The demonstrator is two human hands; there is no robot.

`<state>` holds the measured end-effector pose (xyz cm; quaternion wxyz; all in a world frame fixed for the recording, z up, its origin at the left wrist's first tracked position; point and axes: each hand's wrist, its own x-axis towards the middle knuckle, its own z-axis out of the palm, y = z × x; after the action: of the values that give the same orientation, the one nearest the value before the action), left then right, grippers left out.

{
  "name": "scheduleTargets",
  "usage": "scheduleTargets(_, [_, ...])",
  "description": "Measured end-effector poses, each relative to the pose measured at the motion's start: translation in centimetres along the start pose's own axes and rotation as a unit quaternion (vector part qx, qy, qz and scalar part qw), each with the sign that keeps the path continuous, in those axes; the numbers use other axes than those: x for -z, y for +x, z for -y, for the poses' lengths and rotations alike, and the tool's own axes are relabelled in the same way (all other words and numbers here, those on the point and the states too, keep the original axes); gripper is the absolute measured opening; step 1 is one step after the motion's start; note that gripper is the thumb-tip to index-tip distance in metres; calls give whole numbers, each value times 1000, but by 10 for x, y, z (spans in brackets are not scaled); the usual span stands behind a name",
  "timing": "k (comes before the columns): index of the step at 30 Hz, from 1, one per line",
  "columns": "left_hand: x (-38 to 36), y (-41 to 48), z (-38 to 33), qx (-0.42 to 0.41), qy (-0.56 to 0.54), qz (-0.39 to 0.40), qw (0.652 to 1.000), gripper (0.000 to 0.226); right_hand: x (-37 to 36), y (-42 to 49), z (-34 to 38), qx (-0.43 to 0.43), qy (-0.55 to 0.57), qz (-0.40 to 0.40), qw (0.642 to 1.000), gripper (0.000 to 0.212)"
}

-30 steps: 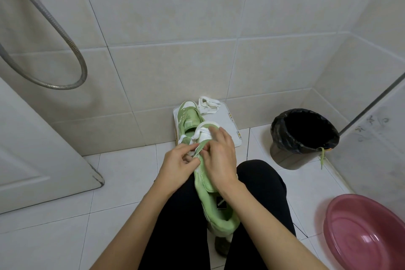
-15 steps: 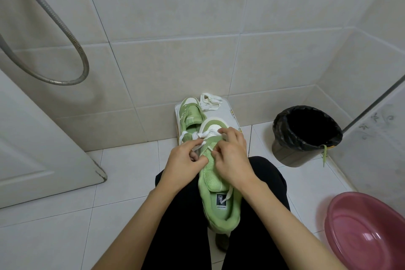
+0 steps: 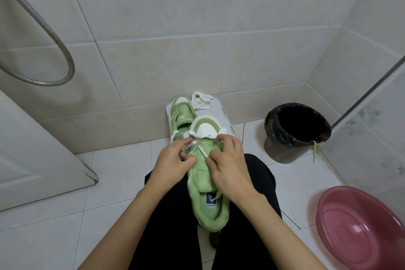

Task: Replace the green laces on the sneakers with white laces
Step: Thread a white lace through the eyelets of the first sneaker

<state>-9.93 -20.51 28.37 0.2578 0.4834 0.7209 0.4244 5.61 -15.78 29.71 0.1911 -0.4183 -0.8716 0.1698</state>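
Left hand and right hand each pinch the white lace on the green sneaker

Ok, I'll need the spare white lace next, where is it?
Head view, far centre: the spare white lace lies bundled on the white board, just right of the second sneaker.

Left hand and right hand have parted, stretching the white lace.

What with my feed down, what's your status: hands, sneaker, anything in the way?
Left hand and right hand both pinching the white lace. Green sneaker on lap, laced at toe end only. Nothing between hands and sneaker.
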Motion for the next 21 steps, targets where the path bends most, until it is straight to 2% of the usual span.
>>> scheduleTargets(6, [-1,-4,-5,-23,9,11,1000,49,6,-38,-4,8,51,-44,998,26])
scheduleTargets(9, [-2,-8,-14,-50,28,-2,998,48,4,-39,5,-51,110,-36,992,26])
scheduleTargets(11, [-5,-17,-18,-82,36,-34,995,38,4,-40,11,-93,157,-39,982,26])
scheduleTargets(13, [-10,-29,-22,-85,46,-76,992,12,5,-42,16,-109,186,-53,975,26])
scheduleTargets(17, [-22,-39,-25,-16,87,-56,995,30,9,-49,19,-123,222,-12,967,28])
scheduleTargets(21, [-25,-45,-25,-43,101,-64,992,27,12,-65,17,-115,230,-33,966,34])
